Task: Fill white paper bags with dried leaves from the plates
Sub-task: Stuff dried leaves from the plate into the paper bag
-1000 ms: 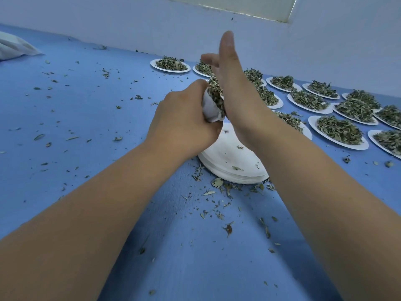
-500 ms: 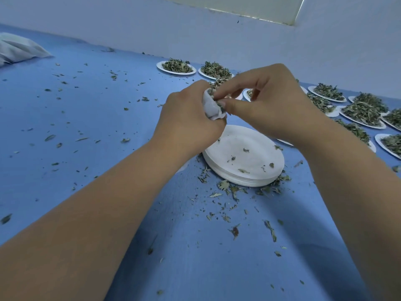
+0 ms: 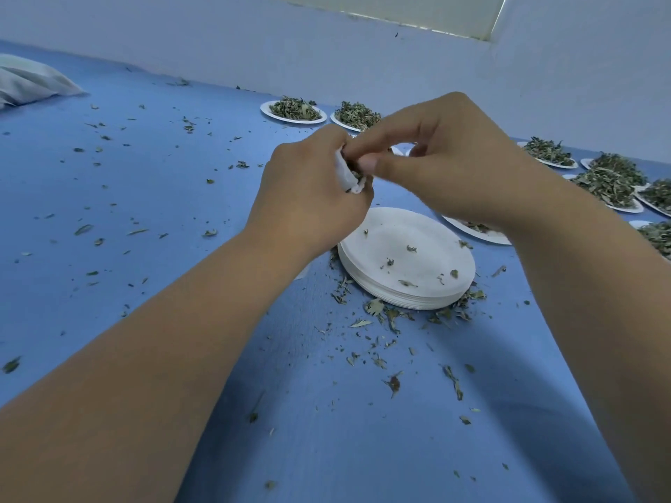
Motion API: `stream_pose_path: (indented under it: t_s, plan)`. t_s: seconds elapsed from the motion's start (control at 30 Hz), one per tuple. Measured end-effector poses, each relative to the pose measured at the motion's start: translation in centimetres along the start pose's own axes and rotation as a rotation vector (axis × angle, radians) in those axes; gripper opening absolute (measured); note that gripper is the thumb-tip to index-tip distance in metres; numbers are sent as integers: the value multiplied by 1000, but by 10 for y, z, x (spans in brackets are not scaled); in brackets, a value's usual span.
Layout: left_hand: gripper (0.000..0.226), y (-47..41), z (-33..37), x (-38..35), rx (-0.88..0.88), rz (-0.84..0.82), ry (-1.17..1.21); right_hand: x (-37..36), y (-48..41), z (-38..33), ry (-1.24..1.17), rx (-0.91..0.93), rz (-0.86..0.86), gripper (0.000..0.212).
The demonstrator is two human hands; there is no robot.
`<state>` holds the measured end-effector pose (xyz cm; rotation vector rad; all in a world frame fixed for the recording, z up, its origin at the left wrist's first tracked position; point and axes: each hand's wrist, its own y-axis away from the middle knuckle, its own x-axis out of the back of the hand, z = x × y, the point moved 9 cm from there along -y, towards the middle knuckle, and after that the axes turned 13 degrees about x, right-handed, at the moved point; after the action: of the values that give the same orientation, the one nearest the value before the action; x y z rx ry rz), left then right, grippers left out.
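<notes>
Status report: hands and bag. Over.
Left hand grips white paper bag. Right hand pinches at its mouth, dried leaves showing there. Stack of plates under the hands, nothing blocking.

**A:** Soft, cool daylight, fairly bright. It comes from the pale window strip [image 3: 417,9] at 1 o'clock, and everything takes a blue cast.

**B:** Shadows?

**A:** Diffuse ones. The blue cloth-covered surface [image 3: 109,197] darkens between the forearms toward 6 o'clock. The stack of white paper plates [image 3: 410,259] throws a thin shadow at its near rim.

**B:** Sharpness?

**A:** The right hand [image 3: 446,165] and the small white paper bag [image 3: 345,176] look slightly smeared. Wide-angle stretch swells the forearms at 7 and 5 o'clock.
</notes>
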<state>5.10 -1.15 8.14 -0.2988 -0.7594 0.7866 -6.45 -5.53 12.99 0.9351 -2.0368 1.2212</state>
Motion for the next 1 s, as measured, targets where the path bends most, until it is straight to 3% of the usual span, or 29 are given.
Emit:
stream_pose_path:
  t_s: [0.1, 0.2, 0.4, 0.6, 0.73, 0.9, 1.0]
  plan:
    - [21, -3, -7, 2, 40, 25, 42, 18, 12, 19, -149, -78, 178, 17]
    - [27, -3, -8, 0, 56, 11, 53, 4, 23, 30, -207, -140, 133, 22]
    - [24, -1, -6, -6, 50, -13, 19, 7, 23, 21, -171, -62, 287, 9]
    - [22, 1, -1, -10, -8, -19, -33, -2, 8, 4, 10, 3, 199, 10]
    - [12, 0, 1, -14, -24, -54, -72, -15, 3, -3, 88, 20, 50, 18]
    - [21, 1, 1, -3, -22, -14, 55, -28, 11, -2, -137, -32, -89, 32]
    - [23, 2, 3, -5, -23, -28, 66, -31, 13, -4, -113, -1, -118, 38]
